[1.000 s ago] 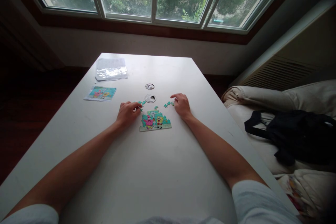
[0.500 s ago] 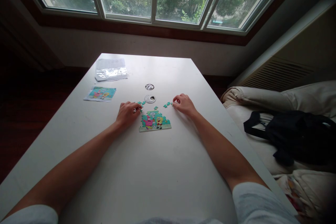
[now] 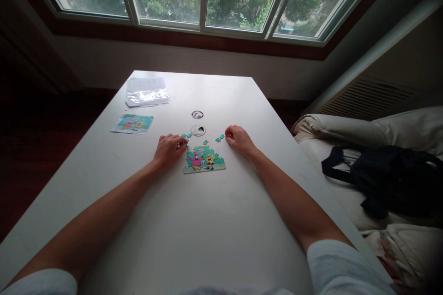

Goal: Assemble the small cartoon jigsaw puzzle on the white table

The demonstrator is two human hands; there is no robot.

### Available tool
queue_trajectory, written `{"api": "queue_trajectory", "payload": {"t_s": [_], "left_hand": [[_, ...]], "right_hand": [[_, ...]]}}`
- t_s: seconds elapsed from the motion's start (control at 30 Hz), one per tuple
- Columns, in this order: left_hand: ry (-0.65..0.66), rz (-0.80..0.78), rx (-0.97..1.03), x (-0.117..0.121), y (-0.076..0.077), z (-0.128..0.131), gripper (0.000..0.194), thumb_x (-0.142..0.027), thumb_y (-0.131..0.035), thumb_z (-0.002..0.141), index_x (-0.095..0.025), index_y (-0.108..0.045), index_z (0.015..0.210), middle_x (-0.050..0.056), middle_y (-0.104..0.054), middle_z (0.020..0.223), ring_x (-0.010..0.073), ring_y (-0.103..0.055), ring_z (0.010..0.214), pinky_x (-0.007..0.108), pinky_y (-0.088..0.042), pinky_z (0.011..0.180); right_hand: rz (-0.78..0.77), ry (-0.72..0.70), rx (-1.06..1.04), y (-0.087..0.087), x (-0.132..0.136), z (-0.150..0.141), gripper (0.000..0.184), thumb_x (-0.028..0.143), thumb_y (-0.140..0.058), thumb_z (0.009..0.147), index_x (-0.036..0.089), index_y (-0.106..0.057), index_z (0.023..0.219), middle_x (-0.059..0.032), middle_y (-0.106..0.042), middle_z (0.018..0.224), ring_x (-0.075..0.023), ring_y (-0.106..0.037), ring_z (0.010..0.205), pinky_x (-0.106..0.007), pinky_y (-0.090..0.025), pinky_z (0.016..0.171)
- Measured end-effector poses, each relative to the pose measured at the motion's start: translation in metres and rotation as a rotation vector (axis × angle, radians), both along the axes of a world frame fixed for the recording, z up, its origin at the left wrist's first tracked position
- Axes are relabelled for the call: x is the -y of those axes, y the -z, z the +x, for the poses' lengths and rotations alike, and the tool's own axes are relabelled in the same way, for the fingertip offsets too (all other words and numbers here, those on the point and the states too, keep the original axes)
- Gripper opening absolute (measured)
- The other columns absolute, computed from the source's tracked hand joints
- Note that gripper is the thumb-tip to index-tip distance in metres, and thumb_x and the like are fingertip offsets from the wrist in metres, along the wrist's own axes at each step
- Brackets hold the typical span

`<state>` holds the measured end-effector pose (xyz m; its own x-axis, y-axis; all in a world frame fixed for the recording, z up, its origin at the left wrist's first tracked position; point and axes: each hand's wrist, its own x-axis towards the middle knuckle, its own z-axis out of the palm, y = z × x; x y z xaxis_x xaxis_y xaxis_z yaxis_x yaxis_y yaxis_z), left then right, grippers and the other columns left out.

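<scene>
On my feed the partly assembled puzzle [image 3: 205, 161] lies flat on the white tabletop [image 3: 207, 221] at the middle of the frame, its straight edge facing the bottom and its upper outline jagged. I can make out a pink figure on its left part, a yellow one toward the right and a pale one between them, all against green. My left hand [image 3: 169, 150] rests just left of the puzzle's upper corner, fingers curled together beside the left loose pieces [image 3: 189, 135]; I cannot tell whether a piece sits between the fingertips. My right hand [image 3: 239, 139] is up and to the right of the puzzle, thumb and forefinger drawn together in a pinch next to the right loose pieces [image 3: 220, 138], and whether it grips one is too small for me to say. A single piece [image 3: 206, 142] lies between the two groups, just above the puzzle. Above that I see a round metal fitting [image 3: 198, 130], with a second round fitting [image 3: 197, 114] farther up. Left of centre lies a printed picture sheet [image 3: 134, 123] in similar colours, and nearer the upper left a shiny clear sleeve with papers [image 3: 147, 92].
</scene>
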<state>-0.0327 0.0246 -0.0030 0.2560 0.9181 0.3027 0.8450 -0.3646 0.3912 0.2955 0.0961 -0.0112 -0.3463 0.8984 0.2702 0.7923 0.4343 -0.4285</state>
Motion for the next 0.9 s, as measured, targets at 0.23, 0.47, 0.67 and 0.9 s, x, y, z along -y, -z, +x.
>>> {"api": "queue_trajectory", "payload": {"t_s": [0.23, 0.47, 0.67, 0.9], "left_hand": [[0.037, 0.027, -0.011, 0.002, -0.003, 0.003, 0.013, -0.024, -0.060, 0.091, -0.026, -0.072, 0.093, 0.003, -0.074, 0.093, 0.0241, -0.063, 0.091, 0.041, -0.037, 0.088], [0.204, 0.001, -0.059, 0.007, -0.009, 0.010, 0.009, -0.028, -0.063, 0.089, -0.025, -0.072, 0.086, 0.005, -0.070, 0.092, 0.0237, -0.059, 0.092, 0.040, -0.037, 0.089], [0.332, -0.042, -0.088, 0.007, -0.010, 0.009, 0.014, -0.035, -0.069, 0.090, -0.028, -0.077, 0.099, 0.006, -0.070, 0.105, 0.0258, -0.055, 0.101, 0.041, -0.037, 0.089], [0.324, -0.020, -0.075, 0.010, -0.007, 0.015, 0.017, -0.040, -0.070, 0.092, -0.027, -0.074, 0.102, 0.005, -0.068, 0.106, 0.0253, -0.054, 0.102, 0.042, -0.038, 0.091]], "right_hand": [[0.071, 0.013, -0.220, 0.006, 0.004, -0.006, 0.018, 0.020, -0.055, 0.091, 0.022, -0.070, 0.099, -0.0056, -0.069, 0.094, -0.0189, -0.060, 0.078, -0.032, -0.047, 0.078], [0.008, -0.014, -0.381, -0.002, 0.013, -0.017, 0.020, 0.032, -0.059, 0.094, 0.023, -0.068, 0.109, 0.0033, -0.064, 0.069, -0.0144, -0.059, 0.059, -0.028, -0.047, 0.068], [-0.036, -0.190, -0.485, -0.003, 0.022, -0.031, 0.024, 0.032, -0.053, 0.097, 0.022, -0.072, 0.108, -0.0036, -0.074, 0.089, -0.0166, -0.070, 0.076, -0.029, -0.054, 0.072], [-0.101, -0.275, -0.554, -0.010, 0.036, -0.046, 0.024, 0.032, -0.060, 0.096, 0.025, -0.068, 0.118, -0.0010, -0.076, 0.084, -0.0172, -0.074, 0.079, -0.031, -0.058, 0.076]]}}
